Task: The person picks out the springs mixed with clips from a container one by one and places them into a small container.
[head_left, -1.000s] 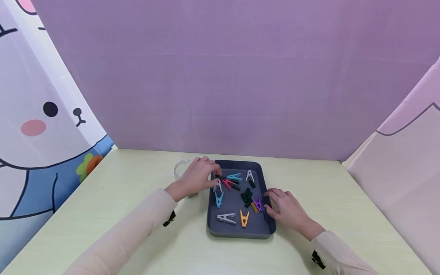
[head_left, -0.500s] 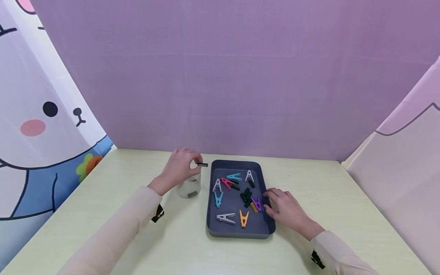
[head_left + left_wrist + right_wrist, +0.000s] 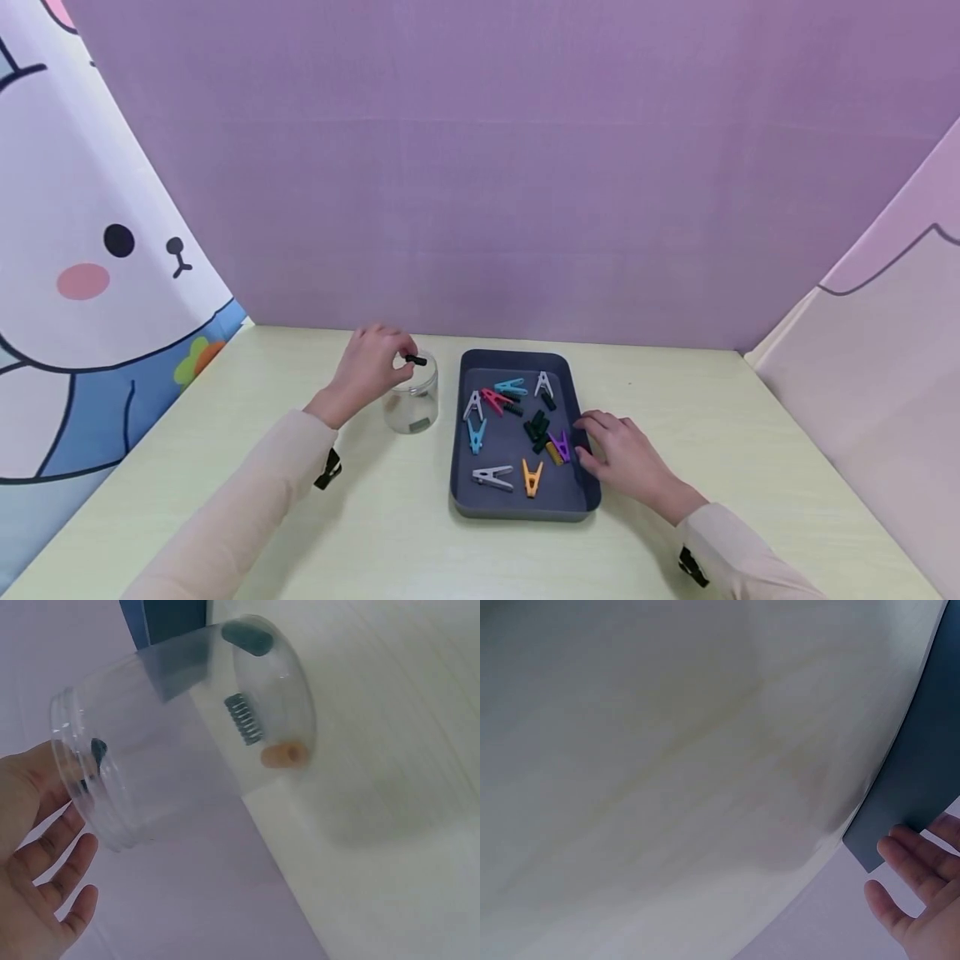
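Note:
Over the mouth of a clear plastic jar [image 3: 431,400], my left hand [image 3: 367,367] pinches a small black ribbed, comb-like piece [image 3: 416,360] between thumb and finger. Inside the jar, the left wrist view shows a dark green piece [image 3: 247,637], a toothed comb-like piece [image 3: 244,718] and a tan cylinder [image 3: 285,755] at the bottom. My right hand [image 3: 626,458] rests with relaxed fingers against the right side of a dark grey tray [image 3: 525,510]. Scattered in that tray are several clothespins, among them an orange clothespin [image 3: 532,478] and a red clothespin [image 3: 495,400].
Several dark ribbed pieces [image 3: 537,426] lie in the tray near a purple clothespin [image 3: 560,447] and a yellow-brown cylinder [image 3: 554,452]. The jar stands left of the tray on a pale table [image 3: 360,517]. A purple cloth [image 3: 495,208] closes off the back.
My left hand has lifted the black comb-like piece out of the tray and carried it left over the jar. The right hand has stayed at the tray's edge.

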{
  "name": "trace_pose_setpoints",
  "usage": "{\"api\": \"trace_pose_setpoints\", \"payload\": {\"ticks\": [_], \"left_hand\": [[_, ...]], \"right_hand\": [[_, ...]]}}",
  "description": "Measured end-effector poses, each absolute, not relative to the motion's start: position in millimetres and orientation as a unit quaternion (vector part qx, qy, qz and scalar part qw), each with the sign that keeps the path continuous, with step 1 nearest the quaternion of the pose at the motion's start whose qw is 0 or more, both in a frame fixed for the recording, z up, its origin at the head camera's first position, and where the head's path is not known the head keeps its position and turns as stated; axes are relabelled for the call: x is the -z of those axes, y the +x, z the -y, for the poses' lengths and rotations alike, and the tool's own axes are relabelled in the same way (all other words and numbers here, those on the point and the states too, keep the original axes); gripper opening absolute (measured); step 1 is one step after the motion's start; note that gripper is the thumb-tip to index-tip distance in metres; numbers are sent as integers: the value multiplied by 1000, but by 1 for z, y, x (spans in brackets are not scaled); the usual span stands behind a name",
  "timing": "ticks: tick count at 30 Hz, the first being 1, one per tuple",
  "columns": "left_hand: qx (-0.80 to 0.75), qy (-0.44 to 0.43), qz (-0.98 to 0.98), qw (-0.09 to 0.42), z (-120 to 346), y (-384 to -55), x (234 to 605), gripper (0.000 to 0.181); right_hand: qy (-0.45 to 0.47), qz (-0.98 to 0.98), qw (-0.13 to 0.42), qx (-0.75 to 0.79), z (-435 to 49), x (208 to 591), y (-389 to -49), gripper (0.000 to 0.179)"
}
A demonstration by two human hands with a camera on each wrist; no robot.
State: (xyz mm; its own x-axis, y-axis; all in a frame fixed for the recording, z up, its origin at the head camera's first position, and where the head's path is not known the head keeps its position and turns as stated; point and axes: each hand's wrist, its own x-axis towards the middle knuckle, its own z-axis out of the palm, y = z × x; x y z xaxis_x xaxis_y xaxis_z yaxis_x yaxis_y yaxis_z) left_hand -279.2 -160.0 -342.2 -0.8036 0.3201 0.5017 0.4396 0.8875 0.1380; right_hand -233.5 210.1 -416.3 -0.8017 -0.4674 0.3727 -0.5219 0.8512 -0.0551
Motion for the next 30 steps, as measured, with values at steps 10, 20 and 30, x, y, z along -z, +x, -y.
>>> {"api": "trace_pose_setpoints", "payload": {"ticks": [10,20,30], "left_hand": [[103,-195,952,213,161,-281,350,13],[94,-186,958,196,158,-281,349,14],[99,-185,957,198,158,-282,350,15]], "right_hand": [[265,944,181,-79,-212,417,-233,31],[261,945,177,-83,-211,418,-232,31],[267,941,189,-81,-211,418,-233,31]]}}
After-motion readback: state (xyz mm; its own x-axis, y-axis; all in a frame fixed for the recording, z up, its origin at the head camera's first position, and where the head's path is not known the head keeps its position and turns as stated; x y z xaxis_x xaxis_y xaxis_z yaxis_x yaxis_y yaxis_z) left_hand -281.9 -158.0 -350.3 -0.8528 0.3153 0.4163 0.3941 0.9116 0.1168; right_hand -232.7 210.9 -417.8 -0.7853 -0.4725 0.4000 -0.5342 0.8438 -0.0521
